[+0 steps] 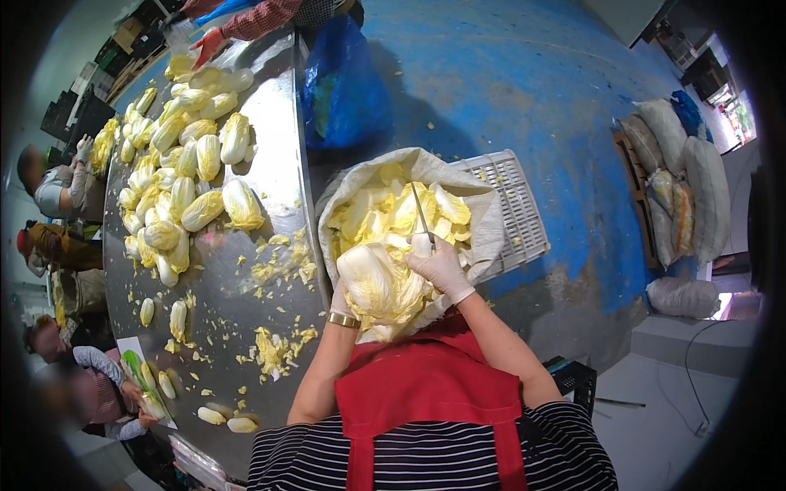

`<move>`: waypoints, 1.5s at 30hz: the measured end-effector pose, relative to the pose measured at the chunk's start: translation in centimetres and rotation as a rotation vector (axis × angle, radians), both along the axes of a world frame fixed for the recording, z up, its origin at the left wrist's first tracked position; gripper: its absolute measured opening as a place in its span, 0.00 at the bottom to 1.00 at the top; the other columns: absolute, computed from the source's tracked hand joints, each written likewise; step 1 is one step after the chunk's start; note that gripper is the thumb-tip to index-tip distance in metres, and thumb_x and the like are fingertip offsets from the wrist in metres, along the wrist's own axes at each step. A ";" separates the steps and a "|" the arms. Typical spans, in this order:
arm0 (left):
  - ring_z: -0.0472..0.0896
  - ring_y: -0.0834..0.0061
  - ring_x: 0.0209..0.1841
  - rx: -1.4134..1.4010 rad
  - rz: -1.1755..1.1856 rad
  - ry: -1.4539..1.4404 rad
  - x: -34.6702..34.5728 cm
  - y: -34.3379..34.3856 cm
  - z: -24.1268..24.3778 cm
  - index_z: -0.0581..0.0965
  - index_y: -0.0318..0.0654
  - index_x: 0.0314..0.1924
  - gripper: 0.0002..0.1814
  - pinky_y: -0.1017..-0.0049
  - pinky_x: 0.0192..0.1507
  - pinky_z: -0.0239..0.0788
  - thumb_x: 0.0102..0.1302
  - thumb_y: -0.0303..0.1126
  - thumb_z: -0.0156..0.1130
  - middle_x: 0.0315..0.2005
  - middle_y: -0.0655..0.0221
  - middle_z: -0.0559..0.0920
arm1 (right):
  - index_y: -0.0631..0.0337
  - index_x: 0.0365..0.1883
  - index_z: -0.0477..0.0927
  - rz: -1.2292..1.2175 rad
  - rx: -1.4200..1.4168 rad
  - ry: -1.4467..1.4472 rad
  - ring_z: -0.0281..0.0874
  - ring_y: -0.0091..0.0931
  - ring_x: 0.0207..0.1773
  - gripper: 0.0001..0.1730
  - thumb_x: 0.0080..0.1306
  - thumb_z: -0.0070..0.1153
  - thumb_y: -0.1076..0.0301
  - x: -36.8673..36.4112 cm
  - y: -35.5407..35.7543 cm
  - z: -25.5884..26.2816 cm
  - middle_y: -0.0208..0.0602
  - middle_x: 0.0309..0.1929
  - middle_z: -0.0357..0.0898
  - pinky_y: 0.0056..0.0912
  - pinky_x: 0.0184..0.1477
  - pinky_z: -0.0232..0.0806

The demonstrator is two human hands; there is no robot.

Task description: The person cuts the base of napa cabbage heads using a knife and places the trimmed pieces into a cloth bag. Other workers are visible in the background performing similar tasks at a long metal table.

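Observation:
My gloved left hand point(341, 302) holds a napa cabbage point(371, 279) from its left side, most of the fingers hidden beneath it. In my gloved right hand point(443, 270) is a knife point(421, 212), its blade pointing away from me. A pale piece of cabbage stalk point(421, 244) shows at the right thumb, by the knife; whether the hand grips it I cannot tell. Both hands are over an open white woven sack point(485, 205), which is full of loose yellow cabbage leaves point(368, 212).
Left of me, a metal table point(276, 202) carries many napa cabbages point(209, 156) and leaf scraps point(273, 350). A white plastic crate point(516, 208) lies by the sack. A blue plastic bag point(350, 86) hangs beyond. Co-workers point(92, 386) stand across the table; a red-gloved hand point(210, 46) reaches over its far end.

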State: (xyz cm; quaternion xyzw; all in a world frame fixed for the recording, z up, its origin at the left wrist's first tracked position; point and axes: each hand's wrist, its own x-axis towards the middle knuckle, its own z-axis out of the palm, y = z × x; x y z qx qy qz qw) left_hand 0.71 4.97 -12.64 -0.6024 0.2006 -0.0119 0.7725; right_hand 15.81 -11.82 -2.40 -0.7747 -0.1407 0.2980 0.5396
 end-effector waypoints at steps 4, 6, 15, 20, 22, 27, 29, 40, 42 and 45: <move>0.75 0.64 0.58 0.912 -0.017 -0.159 -0.2 -0.8 0.2 0.70 0.39 0.61 0.22 0.63 0.62 0.67 0.73 0.43 0.48 0.56 0.61 0.77 | 0.66 0.48 0.77 -0.021 -0.061 -0.109 0.81 0.32 0.40 0.31 0.49 0.69 0.56 0.8 0.0 -0.4 0.44 0.39 0.82 0.32 0.46 0.72; 0.74 0.64 0.59 1.351 -0.044 -0.207 0.0 -0.8 0.6 0.68 0.39 0.62 0.23 0.62 0.63 0.65 0.74 0.44 0.47 0.57 0.61 0.76 | 0.64 0.51 0.76 -0.015 -0.092 -0.102 0.81 0.35 0.40 0.34 0.49 0.70 0.53 1.0 -0.3 0.7 0.43 0.40 0.81 0.34 0.45 0.72; 0.77 0.61 0.55 1.490 -0.151 0.042 2.8 -1.4 0.7 0.68 0.35 0.61 0.23 0.63 0.58 0.71 0.70 0.39 0.51 0.55 0.57 0.76 | 0.56 0.51 0.78 0.153 -0.190 -0.582 0.81 0.31 0.40 0.29 0.54 0.69 0.54 -2.0 0.2 6.7 0.38 0.38 0.80 0.30 0.42 0.72; 0.81 0.70 0.46 1.785 -0.348 0.211 5.6 -1.6 5.4 0.76 0.33 0.51 0.16 0.72 0.49 0.75 0.63 0.29 0.56 0.45 0.63 0.81 | 0.58 0.58 0.75 0.281 0.060 0.002 0.79 0.24 0.46 0.33 0.53 0.70 0.63 1.2 0.7 5.1 0.37 0.48 0.81 0.25 0.50 0.70; 0.81 0.78 0.42 1.921 -0.408 0.192 6.1 -0.9 5.1 0.79 0.34 0.48 0.14 0.77 0.42 0.74 0.65 0.32 0.59 0.41 0.68 0.82 | 0.61 0.55 0.76 0.287 0.177 0.080 0.79 0.25 0.43 0.32 0.52 0.70 0.63 1.7 0.8 3.5 0.34 0.44 0.82 0.28 0.47 0.71; 0.78 0.72 0.48 2.476 -0.651 0.617 8.1 -0.2 6.7 0.76 0.31 0.53 0.25 0.73 0.49 0.69 0.63 0.42 0.66 0.42 0.65 0.80 | 0.64 0.54 0.76 0.164 0.211 0.530 0.77 0.20 0.44 0.29 0.53 0.69 0.69 2.1 -0.3 5.5 0.33 0.43 0.80 0.23 0.47 0.71; 0.73 0.65 0.56 2.974 -0.701 0.919 8.4 0.0 8.1 0.73 0.29 0.56 0.30 0.68 0.56 0.64 0.62 0.46 0.66 0.47 0.58 0.78 | 0.65 0.54 0.75 0.065 0.348 0.552 0.77 0.21 0.44 0.29 0.54 0.68 0.70 1.6 -1.1 2.8 0.32 0.44 0.80 0.24 0.47 0.71; 0.80 0.70 0.35 2.802 -0.759 0.604 8.4 -5.7 7.6 0.76 0.32 0.48 0.33 0.75 0.40 0.70 0.66 0.61 0.55 0.32 0.64 0.82 | 0.65 0.50 0.76 0.057 0.150 0.147 0.80 0.27 0.45 0.29 0.49 0.68 0.66 1.5 -1.5 0.3 0.39 0.43 0.82 0.30 0.50 0.70; 0.77 0.74 0.33 2.710 -0.762 0.603 8.6 -5.8 7.4 0.76 0.32 0.46 0.33 0.74 0.39 0.69 0.67 0.61 0.54 0.31 0.66 0.81 | 0.65 0.49 0.77 0.115 0.133 0.003 0.81 0.33 0.45 0.30 0.48 0.68 0.61 2.4 -1.6 0.5 0.45 0.42 0.83 0.32 0.50 0.71; 0.72 0.79 0.32 2.681 -0.717 0.644 9.3 -6.8 9.2 0.77 0.33 0.42 0.31 0.76 0.36 0.66 0.70 0.59 0.50 0.30 0.72 0.77 | 0.64 0.48 0.77 0.196 0.058 -0.034 0.82 0.37 0.44 0.32 0.46 0.69 0.57 3.6 -1.9 0.5 0.47 0.41 0.83 0.34 0.49 0.71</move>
